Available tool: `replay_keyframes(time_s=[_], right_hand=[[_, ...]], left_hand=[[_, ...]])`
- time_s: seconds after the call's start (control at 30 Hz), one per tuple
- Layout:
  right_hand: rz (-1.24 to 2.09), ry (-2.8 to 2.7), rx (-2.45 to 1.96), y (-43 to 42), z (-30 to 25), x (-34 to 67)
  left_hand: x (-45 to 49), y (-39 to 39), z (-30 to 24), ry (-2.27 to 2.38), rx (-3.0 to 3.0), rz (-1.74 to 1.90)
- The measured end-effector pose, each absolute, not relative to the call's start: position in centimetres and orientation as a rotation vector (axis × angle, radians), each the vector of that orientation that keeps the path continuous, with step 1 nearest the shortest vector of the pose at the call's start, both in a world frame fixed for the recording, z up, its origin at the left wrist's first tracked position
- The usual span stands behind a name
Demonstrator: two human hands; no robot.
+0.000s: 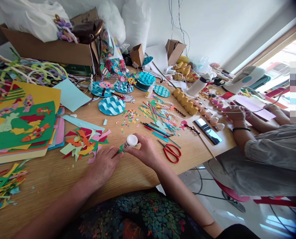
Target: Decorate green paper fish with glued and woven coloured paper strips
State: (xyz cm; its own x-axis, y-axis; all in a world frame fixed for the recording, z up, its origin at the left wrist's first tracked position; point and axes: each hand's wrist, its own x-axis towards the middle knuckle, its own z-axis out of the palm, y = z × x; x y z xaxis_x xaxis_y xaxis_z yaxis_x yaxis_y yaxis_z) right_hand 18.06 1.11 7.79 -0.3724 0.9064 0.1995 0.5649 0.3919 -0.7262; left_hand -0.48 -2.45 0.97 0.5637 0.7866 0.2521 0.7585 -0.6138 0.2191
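In my right hand (pixel 146 151) is a white glue bottle (pixel 131 141), tipped so that its round base faces up toward me. The fingers are wrapped round its side. At the bottle's lower end is a small green piece (pixel 120 149), and the fingertips of my left hand (pixel 104 164) are pressed together at it, low over the wooden table (pixel 138 171). The bottle's tip is hidden. Left of my hands lies a heap of torn coloured paper scraps (pixel 84 142). To the right are red-handled scissors (pixel 172 152) and several dark pencils (pixel 155 129).
Blue wavy paper discs (pixel 111 105), paper strips (pixel 150 111) and a small glue bottle (pixel 149 91) lie beyond my hands. Green and yellow craft sheets (pixel 20 122) are stacked at left. A phone (pixel 207 131) and a thin stick (pixel 205 142) lie near another person's hands (pixel 235 113) at right.
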Motion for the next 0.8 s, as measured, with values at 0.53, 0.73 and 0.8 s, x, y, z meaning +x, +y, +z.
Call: replay_keyframes(time_s=[0.53, 0.73, 0.8], right_hand=[[0.711, -2.008, -1.269, 0.8, 7.8, 18.4], [0.722, -2.013, -1.282, 1.3, 7.3, 17.8], [0.718, -2.001, -1.299, 1.6, 7.2, 17.7]], left_hand=[[-0.5, -2.5, 0.7, 1.332, 2.742, 0.572], [-0.7, -2.4, 0.1, 1.306, 2.752, 0.574], [-0.7, -2.3, -0.1, 1.311, 2.758, 0.58]])
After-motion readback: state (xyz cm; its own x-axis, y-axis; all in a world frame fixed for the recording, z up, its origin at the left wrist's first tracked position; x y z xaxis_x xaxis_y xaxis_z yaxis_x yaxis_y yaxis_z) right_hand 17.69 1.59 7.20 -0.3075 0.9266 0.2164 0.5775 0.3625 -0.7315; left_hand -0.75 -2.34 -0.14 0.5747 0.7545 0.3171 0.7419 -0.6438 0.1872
